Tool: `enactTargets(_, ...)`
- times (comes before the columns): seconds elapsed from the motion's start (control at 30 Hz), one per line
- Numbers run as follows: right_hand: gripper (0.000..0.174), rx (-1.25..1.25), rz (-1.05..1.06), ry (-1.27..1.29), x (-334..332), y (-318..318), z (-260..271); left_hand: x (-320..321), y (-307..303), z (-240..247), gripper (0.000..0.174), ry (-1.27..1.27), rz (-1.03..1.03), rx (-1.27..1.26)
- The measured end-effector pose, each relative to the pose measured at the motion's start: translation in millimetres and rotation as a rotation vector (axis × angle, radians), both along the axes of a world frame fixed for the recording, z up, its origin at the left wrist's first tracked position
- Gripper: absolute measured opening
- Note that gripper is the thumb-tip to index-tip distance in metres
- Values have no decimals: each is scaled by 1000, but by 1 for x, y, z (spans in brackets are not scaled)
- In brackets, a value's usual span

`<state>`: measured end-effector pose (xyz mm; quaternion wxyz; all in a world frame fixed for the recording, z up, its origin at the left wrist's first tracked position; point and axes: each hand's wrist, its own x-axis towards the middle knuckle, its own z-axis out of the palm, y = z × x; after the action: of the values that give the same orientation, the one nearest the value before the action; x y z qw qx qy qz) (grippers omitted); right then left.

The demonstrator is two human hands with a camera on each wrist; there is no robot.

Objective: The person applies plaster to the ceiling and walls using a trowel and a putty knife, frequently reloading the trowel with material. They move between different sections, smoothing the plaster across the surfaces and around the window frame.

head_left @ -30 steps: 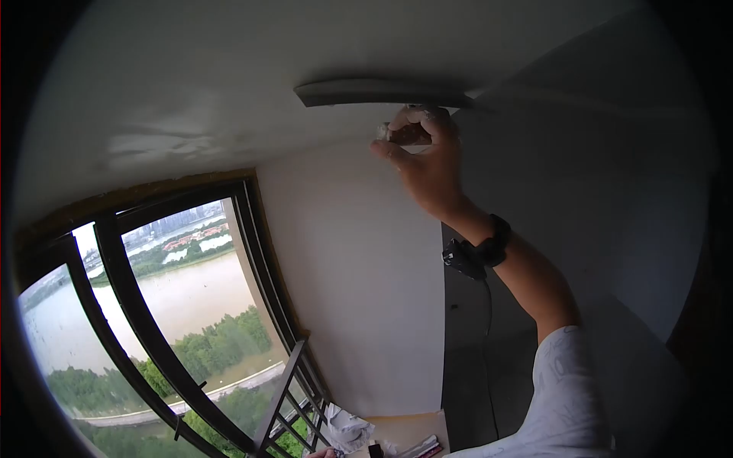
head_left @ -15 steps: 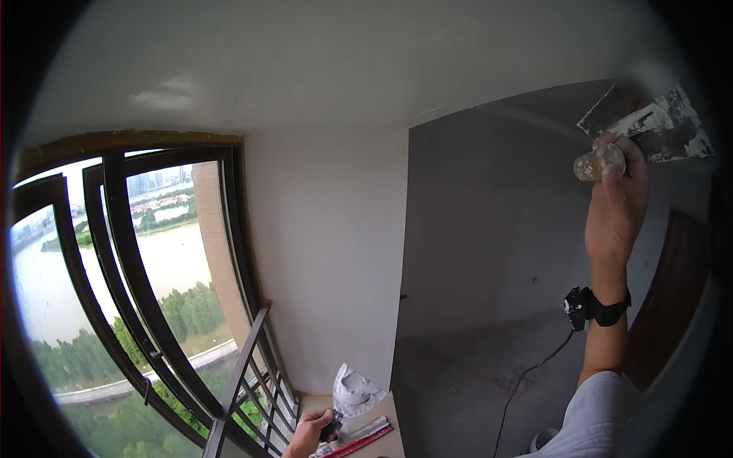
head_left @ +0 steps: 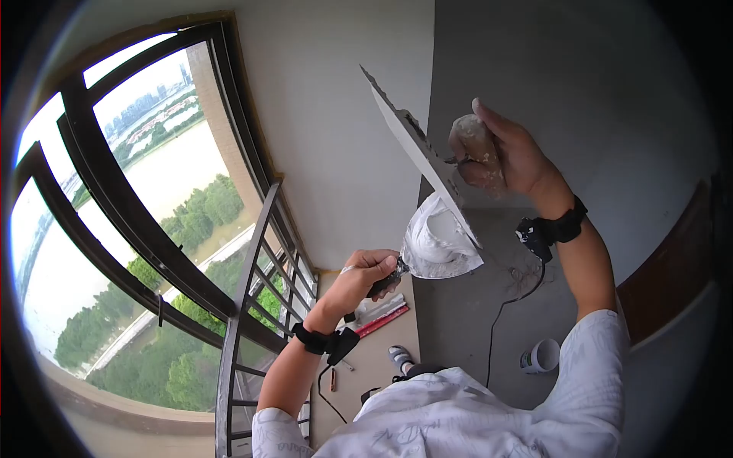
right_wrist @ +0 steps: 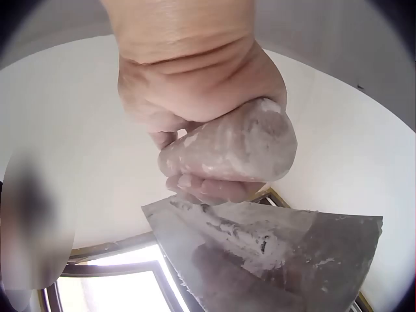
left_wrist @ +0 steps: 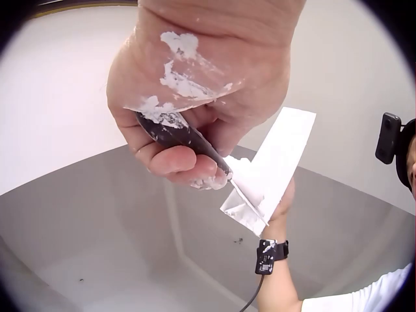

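My right hand (head_left: 519, 156) grips the thick, putty-smeared handle (right_wrist: 224, 146) of a plastering trowel (head_left: 416, 141). The trowel's long blade stands steeply on edge, its lower end right at the white putty (head_left: 439, 229) on a broad putty knife (head_left: 450, 267). That knife is held by my left hand (head_left: 363, 275), whose fingers curl round its dark handle (left_wrist: 188, 140). White smears mark the left palm (left_wrist: 188, 78). In the left wrist view, the trowel's pale face (left_wrist: 276, 159) overlaps the thin knife blade. Putty streaks cover the trowel's handle side (right_wrist: 279, 250) in the right wrist view.
A window (head_left: 84, 183) and a metal railing (head_left: 248, 298) stand at the left. Below the left hand, a red-edged tool (head_left: 382, 320) lies on a pale ledge. A white bucket (head_left: 542, 356) sits on the floor at lower right. Cables hang from both wrist cameras.
The view has tipped down from the ceiling. The right hand has brought the trowel from the ceiling down to the putty knife, and the left hand has risen with the knife.
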<state>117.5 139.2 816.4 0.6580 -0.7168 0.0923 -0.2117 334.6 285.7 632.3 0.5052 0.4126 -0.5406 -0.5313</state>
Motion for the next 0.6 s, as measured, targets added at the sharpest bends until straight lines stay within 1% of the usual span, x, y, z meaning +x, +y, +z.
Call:
enactTargets(0.03,65,104,103,-16,5,-6,-7,1,-1,-4,38,-7,6,20)
enactTargets(0.1,67,104,125,-12,6,-14,-22,1,-2,-12,37,53,-71,12)
enactTargets(0.17,69,-129,-64,85,3,-20,-43,3,0,-13,37,60,-6,38)
enactTargets(0.2,70,-228,-97,136,1,-29,-62,9,0,-16,38,84,-2,40)
enactTargets(0.27,70,-272,-113,256,-11,-51,-94,20,1,-19,39,116,40,51)
enactTargets(0.33,70,-263,-136,334,-28,-71,-126,27,0,-21,39,124,89,62)
enactTargets(0.37,67,-217,-189,357,-38,-77,-139,31,-2,-22,39,139,117,75)
enactTargets(0.4,64,-171,-236,377,-46,-83,-153,35,-6,-23,40,93,130,38)
enactTargets(0.47,51,-110,-253,235,-62,-103,-195,38,-14,-16,38,22,247,6)
enactTargets(0.5,39,-89,-318,184,-65,-103,-211,37,-18,-11,38,-15,318,-6)
enactTargets(0.53,36,132,-428,-35,-63,-86,-225,36,-23,-8,35,-56,380,-39)
enactTargets(0.57,33,343,-421,-232,-69,-83,-249,33,-28,-8,34,-93,434,-69)
enactTargets(0.6,34,402,-486,-429,-51,-68,-263,27,-35,-11,32,-86,505,-134)
